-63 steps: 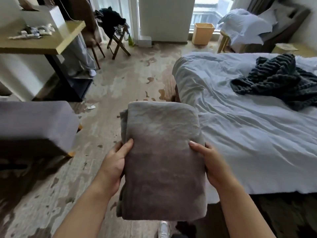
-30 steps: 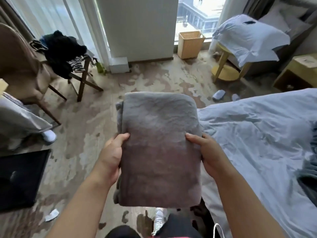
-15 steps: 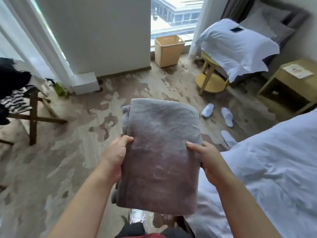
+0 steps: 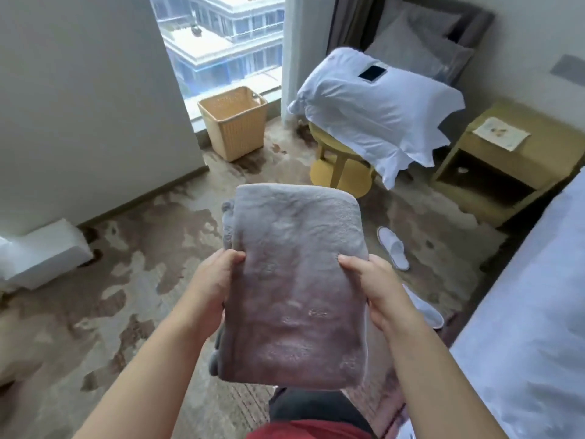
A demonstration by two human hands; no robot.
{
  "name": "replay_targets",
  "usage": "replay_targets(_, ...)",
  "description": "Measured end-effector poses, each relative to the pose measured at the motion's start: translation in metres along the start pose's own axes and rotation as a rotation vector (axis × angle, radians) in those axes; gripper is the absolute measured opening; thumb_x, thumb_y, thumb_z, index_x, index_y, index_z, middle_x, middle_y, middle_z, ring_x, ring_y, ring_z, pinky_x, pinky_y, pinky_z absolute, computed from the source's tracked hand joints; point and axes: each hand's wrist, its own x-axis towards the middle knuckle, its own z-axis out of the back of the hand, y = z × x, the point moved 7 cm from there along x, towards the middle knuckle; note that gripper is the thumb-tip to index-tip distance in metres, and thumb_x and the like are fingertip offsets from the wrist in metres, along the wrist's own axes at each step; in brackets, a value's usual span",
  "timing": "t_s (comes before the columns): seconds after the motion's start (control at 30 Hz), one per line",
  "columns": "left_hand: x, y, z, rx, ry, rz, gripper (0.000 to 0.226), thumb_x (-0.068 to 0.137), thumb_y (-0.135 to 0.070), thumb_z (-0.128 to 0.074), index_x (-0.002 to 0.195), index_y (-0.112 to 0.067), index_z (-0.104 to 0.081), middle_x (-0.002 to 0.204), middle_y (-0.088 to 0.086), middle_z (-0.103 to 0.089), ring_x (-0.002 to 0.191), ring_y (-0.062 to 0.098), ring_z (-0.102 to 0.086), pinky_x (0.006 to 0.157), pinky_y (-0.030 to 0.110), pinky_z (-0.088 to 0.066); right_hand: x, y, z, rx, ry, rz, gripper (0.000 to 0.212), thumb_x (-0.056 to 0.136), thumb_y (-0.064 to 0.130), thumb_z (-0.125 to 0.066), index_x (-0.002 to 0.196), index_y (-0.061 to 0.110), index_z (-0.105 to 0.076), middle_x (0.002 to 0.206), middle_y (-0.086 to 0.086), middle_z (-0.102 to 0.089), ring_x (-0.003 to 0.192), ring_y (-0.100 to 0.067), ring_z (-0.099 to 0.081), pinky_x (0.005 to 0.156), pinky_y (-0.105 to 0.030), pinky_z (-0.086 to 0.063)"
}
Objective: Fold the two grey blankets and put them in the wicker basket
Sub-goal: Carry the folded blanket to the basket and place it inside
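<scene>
A folded grey blanket [image 4: 294, 280] lies flat in front of me, carried between both hands above the carpet. My left hand [image 4: 212, 286] grips its left edge, thumb on top. My right hand [image 4: 376, 286] grips its right edge the same way. The wicker basket [image 4: 234, 122] stands open on the floor by the window, ahead and a little left of the blanket; what is inside it cannot be told. The second grey blanket is out of view.
A yellow stool [image 4: 342, 166] bearing a white pillow [image 4: 376, 109] with a phone [image 4: 373, 73] on it stands right of the basket. A wooden nightstand [image 4: 512, 160] and the bed [image 4: 531, 312] lie at right. White slippers [image 4: 392, 245] are on the carpet. A wall [image 4: 82, 90] is at left.
I have turned from the bed toward the window and walked forward; the basket, stool and nightstand are now larger and closer. Both hands keep the same hold on the folded blanket.
</scene>
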Motion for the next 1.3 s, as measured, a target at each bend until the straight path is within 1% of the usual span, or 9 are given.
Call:
replay_targets(0.13, 0.088, -0.09, 0.031, -0.067, -0.159, -0.053, 0.016, 0.085, -0.02, -0.054, 0.072, -0.014, -0.062, 0.053, -0.001, -0.062, 0.041, 0.008, -0.056, 0.037, 0.015, -0.04, 0.099, 0.08, -0.099, -0.071, 0.148, 0.003, 0.028, 0.081, 0.009, -0.068, 0.108, 0.002, -0.067, 0.091, -0.012, -0.075, 0.08, -0.024, -0.071, 0.065, -0.027, -0.056)
replay_targets(0.33, 0.218, -0.174, 0.066, -0.15, -0.243, -0.037, 0.033, 0.085, -0.018, -0.054, 0.109, 0.003, -0.062, 0.1, 0.023, -0.069, 0.082, 0.027, -0.067, 0.07, 0.036, -0.054, 0.225, 0.149, -0.209, -0.161, 0.298, -0.017, 0.026, 0.082, 0.008, -0.067, 0.108, 0.001, -0.067, 0.1, -0.015, -0.073, 0.093, -0.031, -0.07, 0.07, -0.031, -0.057)
replay_targets(0.53, 0.415, -0.241, 0.009, -0.126, -0.107, 0.014, 0.02, 0.081, -0.014, -0.056, 0.097, -0.007, -0.067, 0.07, 0.01, -0.068, 0.056, 0.018, -0.064, 0.045, 0.021, -0.047, 0.386, 0.207, -0.239, -0.2, 0.152, -0.019, 0.019, 0.083, 0.014, -0.069, 0.1, 0.008, -0.071, 0.094, -0.008, -0.076, 0.09, -0.027, -0.071, 0.07, -0.029, -0.054)
replay_targets(0.63, 0.502, -0.289, -0.046, -0.101, 0.01, 0.049, 0.023, 0.079, -0.018, -0.057, 0.098, -0.009, -0.068, 0.086, 0.016, -0.066, 0.071, 0.023, -0.062, 0.057, 0.027, -0.05, 0.456, 0.259, -0.231, -0.152, 0.024, 0.004, 0.023, 0.08, 0.017, -0.071, 0.101, 0.009, -0.071, 0.093, -0.006, -0.076, 0.089, -0.025, -0.072, 0.079, -0.035, -0.056)
replay_targets(0.73, 0.57, -0.339, -0.101, -0.062, 0.098, 0.069, 0.033, 0.075, -0.023, -0.058, 0.101, -0.005, -0.067, 0.096, 0.018, -0.068, 0.084, 0.029, -0.063, 0.079, 0.042, -0.051, 0.512, 0.308, -0.218, -0.089, -0.111, 0.038, 0.022, 0.078, 0.015, -0.072, 0.1, 0.011, -0.07, 0.091, -0.005, -0.076, 0.084, -0.022, -0.073, 0.071, -0.031, -0.056)
replay_targets(0.9, 0.681, -0.392, -0.157, -0.042, 0.231, 0.119, 0.032, 0.078, -0.02, -0.057, 0.106, -0.007, -0.067, 0.094, 0.013, -0.067, 0.084, 0.025, -0.063, 0.076, 0.035, -0.047, 0.613, 0.366, -0.218, -0.05, -0.21, 0.026, 0.027, 0.075, 0.015, -0.074, 0.101, 0.012, -0.069, 0.093, -0.004, -0.076, 0.087, -0.024, -0.072, 0.071, -0.031, -0.053)
replay_targets(1.03, 0.784, -0.423, -0.175, -0.075, 0.148, 0.151, 0.035, 0.082, -0.016, -0.055, 0.112, -0.001, -0.064, 0.099, 0.016, -0.069, 0.088, 0.027, -0.064, 0.084, 0.039, -0.049, 0.732, 0.406, -0.257, -0.074, -0.158, -0.009, 0.022, 0.077, 0.008, -0.071, 0.1, 0.006, -0.07, 0.091, -0.009, -0.076, 0.086, -0.027, -0.072, 0.079, -0.037, -0.058)
replay_targets(1.17, 0.87, -0.466, -0.164, -0.164, 0.006, 0.151, 0.027, 0.085, -0.016, -0.054, 0.107, -0.008, -0.067, 0.083, 0.006, -0.073, 0.069, 0.018, -0.068, 0.06, 0.026, -0.054, 0.848, 0.458, -0.324, -0.171, 0.011, -0.047, 0.014, 0.08, 0.009, -0.068, 0.094, 0.007, -0.07, 0.083, -0.006, -0.076, 0.068, -0.015, -0.072, 0.05, -0.018, -0.051)
replay_targets(1.3, 0.926, -0.508, -0.126, -0.276, -0.161, 0.151, 0.025, 0.084, -0.016, -0.055, 0.105, -0.009, -0.067, 0.085, 0.008, -0.072, 0.071, 0.02, -0.068, 0.059, 0.027, -0.054, 0.93, 0.504, -0.41, -0.284, 0.193, -0.065, 0.01, 0.081, 0.009, -0.068, 0.091, 0.008, -0.071, 0.084, -0.005, -0.076, 0.073, -0.016, -0.073, 0.053, -0.019, -0.052)
